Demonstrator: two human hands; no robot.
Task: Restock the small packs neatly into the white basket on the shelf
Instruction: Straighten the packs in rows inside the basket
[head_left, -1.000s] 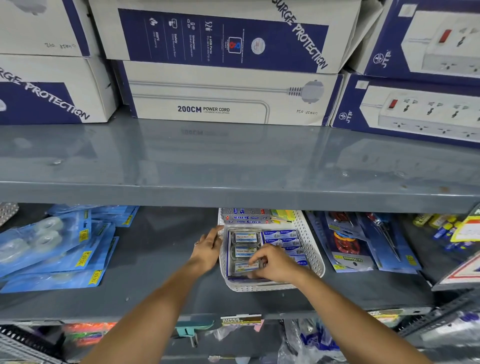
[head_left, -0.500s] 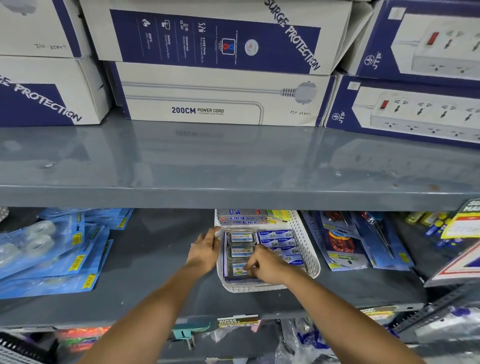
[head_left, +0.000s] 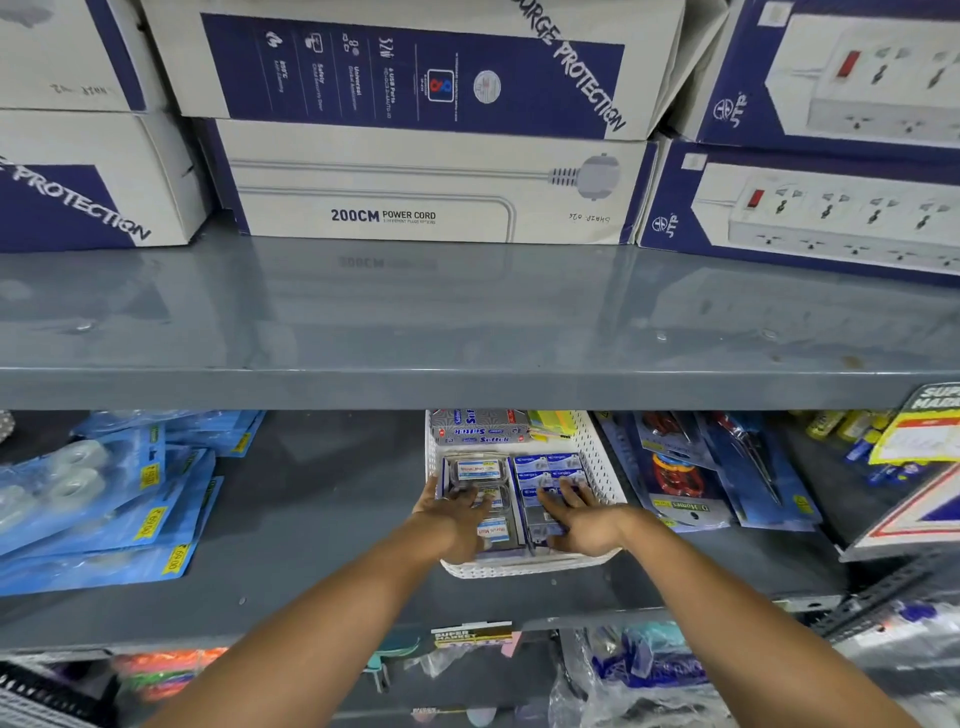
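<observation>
A white perforated basket (head_left: 605, 467) sits on the lower grey shelf, under the upper shelf's edge. Inside lie two rows of small packs: clear-cased packs (head_left: 477, 470) on the left and blue packs (head_left: 548, 465) on the right, with silver boxes (head_left: 480, 428) at the back. My left hand (head_left: 454, 512) rests flat on the left row, fingers spread. Spread the same way, my right hand (head_left: 576, 517) lies on the blue packs. Neither hand grips a pack.
The upper grey shelf (head_left: 467, 384) overhangs the basket and carries large power-strip boxes (head_left: 426, 182). Blue tape packs (head_left: 98, 499) lie left of the basket. Blister-carded tools (head_left: 680, 483) lie right of it. More goods hang below the lower shelf.
My left hand moved from the basket's left rim onto the left row of packs. My right hand shifted right, from the clear packs onto the blue packs, and opened flat.
</observation>
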